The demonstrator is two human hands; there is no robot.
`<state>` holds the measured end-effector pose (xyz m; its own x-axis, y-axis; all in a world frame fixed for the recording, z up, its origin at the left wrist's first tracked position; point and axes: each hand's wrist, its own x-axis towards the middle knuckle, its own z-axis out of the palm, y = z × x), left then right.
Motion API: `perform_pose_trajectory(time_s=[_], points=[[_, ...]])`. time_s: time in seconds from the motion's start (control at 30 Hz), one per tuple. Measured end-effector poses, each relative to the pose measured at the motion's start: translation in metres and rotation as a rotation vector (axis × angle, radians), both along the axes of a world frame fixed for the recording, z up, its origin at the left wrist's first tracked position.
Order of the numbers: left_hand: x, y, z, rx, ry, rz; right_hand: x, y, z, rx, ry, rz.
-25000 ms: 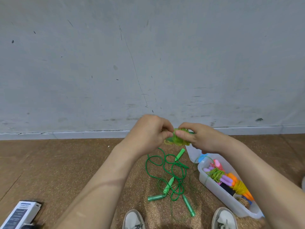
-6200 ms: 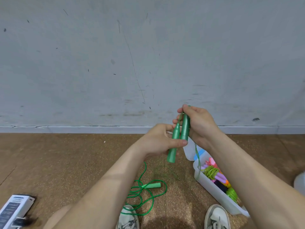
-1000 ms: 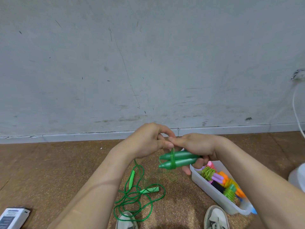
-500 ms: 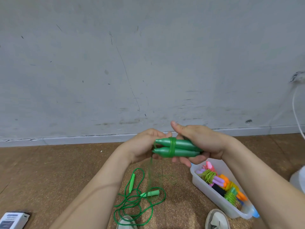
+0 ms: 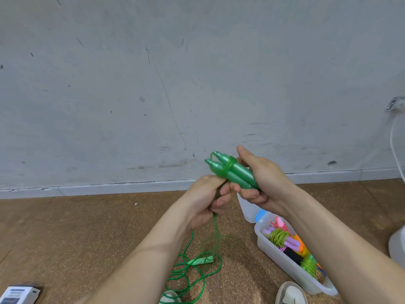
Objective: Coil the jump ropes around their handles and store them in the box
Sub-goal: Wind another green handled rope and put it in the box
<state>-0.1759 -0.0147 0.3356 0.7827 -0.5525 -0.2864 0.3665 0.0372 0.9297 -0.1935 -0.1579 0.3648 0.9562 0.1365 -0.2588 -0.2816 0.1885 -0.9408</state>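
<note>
Before a scuffed grey wall (image 5: 153,84), the right hand (image 5: 260,183) grips two green handles (image 5: 232,172); the left hand (image 5: 208,200), just below them, pinches their blurred rope (image 5: 215,231).

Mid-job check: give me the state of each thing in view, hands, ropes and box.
Right hand: grips both dark green handles, side by side.
Left hand: grips the cord below the handles.
Cord: a few turns round the handles, rest hanging loose.
Second green rope: uncoiled on the floor.
Box: open, several coiled ropes inside.
</note>
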Motion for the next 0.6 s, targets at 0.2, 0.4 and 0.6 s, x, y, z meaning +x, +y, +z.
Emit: perform_pose_trajectory(time_s=[0.2, 0.4, 0.6], points=[[0.0, 0.003, -0.003, 0.434, -0.409, 0.085, 0.017, -0.019, -0.015, -0.076, 0.101, -0.353], [-0.004, 0.01, 0.011, 1.122, -1.234, 0.02, 0.02, -0.013, -0.027, -0.769, -0.03, -0.28], [-0.001, 0.02, 0.025, 1.143, -1.375, 0.02, 0.02, -0.009, -0.025, -0.862, 0.015, -0.185]])
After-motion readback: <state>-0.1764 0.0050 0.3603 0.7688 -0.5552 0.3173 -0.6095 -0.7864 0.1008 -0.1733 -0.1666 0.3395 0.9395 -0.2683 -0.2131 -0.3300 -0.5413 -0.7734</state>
